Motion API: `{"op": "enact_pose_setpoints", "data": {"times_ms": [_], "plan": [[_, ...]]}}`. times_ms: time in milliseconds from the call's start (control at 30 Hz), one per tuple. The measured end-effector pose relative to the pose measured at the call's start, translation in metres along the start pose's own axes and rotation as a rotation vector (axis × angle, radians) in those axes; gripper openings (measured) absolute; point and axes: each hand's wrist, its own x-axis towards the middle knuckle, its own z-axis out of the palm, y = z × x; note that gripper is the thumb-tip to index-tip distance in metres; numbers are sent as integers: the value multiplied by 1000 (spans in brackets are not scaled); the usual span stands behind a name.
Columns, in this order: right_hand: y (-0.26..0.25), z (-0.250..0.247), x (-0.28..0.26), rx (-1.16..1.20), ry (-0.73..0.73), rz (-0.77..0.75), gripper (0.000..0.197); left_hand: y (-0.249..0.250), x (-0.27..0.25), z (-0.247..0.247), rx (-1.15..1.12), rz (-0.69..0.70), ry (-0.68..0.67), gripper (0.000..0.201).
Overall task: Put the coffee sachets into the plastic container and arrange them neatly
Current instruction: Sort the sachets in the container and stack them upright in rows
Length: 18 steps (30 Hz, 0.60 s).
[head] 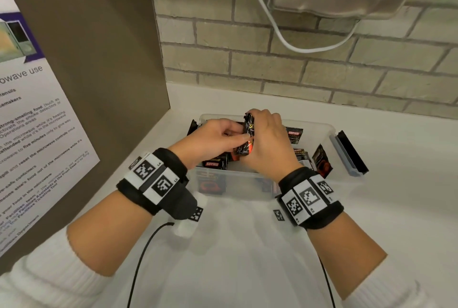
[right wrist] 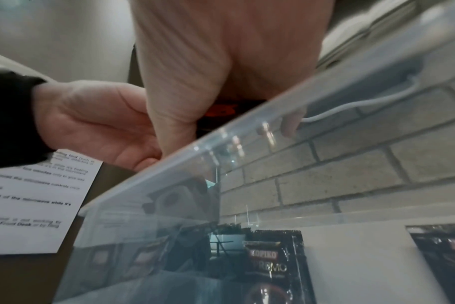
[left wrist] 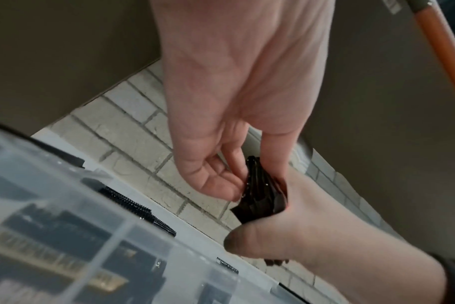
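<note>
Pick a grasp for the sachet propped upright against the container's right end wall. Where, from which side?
Pinch the top edge of the leaning sachet from above. It stands nearly upright against the right wall of the plastic container, so that serrated top sticks up free; its faces are crowded by the wall and neighbouring sachets.

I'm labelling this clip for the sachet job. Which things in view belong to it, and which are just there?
Job:
plastic container
bundle of sachets gripped by right hand, left hand pinching it
loose sachets in the container
sachet outside it

Just there:
microwave notice
white cable
container lid
</note>
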Motion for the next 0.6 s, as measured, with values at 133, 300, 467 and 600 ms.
{"op": "enact_pose_setpoints", "data": {"times_ms": [133,300,467,600], "plan": [[-6,6,4,-45,-1,-25,69,-2,5,2,222,54,66,17],[-12,2,4,61,-117,24,111,-6,8,2,309,43,78,24],[-13,-23,5,731,-286,383,134,-17,7,-6,226,-3,70,17],[-3,-38,7,1079,-381,689,82,-24,7,-13,185,-29,63,18]]}}
